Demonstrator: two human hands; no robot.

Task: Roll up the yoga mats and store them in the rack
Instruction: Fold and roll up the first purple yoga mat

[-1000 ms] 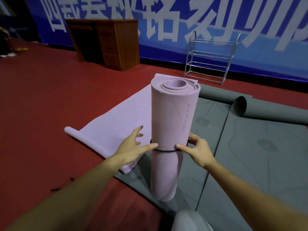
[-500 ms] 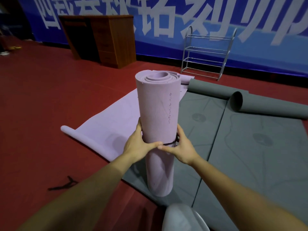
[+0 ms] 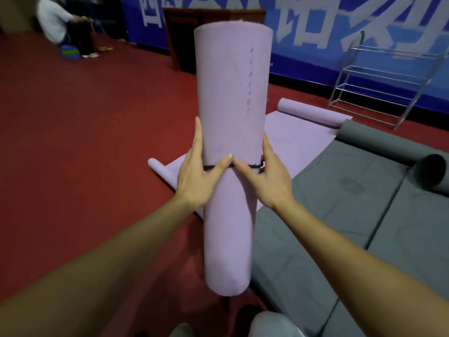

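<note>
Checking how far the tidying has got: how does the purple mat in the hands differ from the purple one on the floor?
The held purple mat is fully rolled; the floor purple mat lies mostly flat, ends curled. The held one stands upright between left hand and right hand; the floor one lies untouched. A black band circles the held one only. Both are pale purple.

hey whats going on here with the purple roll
A person holds a rolled purple yoga mat upright, left hand and right hand wrapped round its middle, thumbs meeting at a thin black band that circles the roll. Another purple mat lies partly unrolled on the red floor behind, with grey mats to the right. The metal rack stands further back; the roll is not in it yet.
</note>
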